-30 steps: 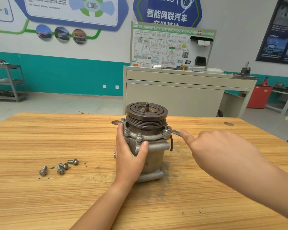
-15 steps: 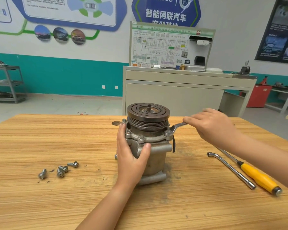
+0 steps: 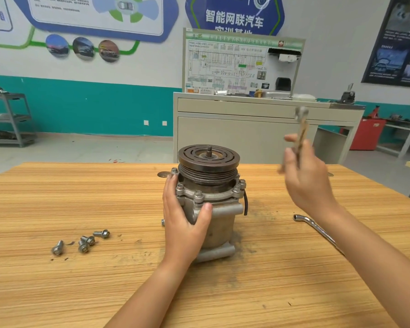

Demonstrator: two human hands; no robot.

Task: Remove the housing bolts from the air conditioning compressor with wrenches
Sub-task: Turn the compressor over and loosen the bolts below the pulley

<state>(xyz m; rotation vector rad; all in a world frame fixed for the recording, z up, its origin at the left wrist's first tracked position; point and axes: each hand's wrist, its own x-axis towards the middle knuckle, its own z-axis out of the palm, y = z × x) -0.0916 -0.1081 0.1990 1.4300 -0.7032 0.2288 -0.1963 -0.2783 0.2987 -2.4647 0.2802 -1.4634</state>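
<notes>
**Holding a blurred wrench (image 3: 301, 129) clear of the compressor (image 3: 219, 221)**

Motion blur smears the wrench and the right hand (image 3: 305, 181), so the tool's upper end cannot be read. The fingers curl round its shank and hold it upright, at 2 o'clock from the compressor and apart from it. The right forearm hides the far end of an L-shaped socket wrench (image 3: 315, 228) lying on the table (image 3: 81, 197) at 4 o'clock. The compressor stands upright mid-table, pulley up, with flange bolts (image 3: 198, 195) seated. The left hand (image 3: 182, 221) clasps its 9 o'clock side, thumb across the front. Four loose bolts (image 3: 87, 241) lie at 8 o'clock.
</notes>
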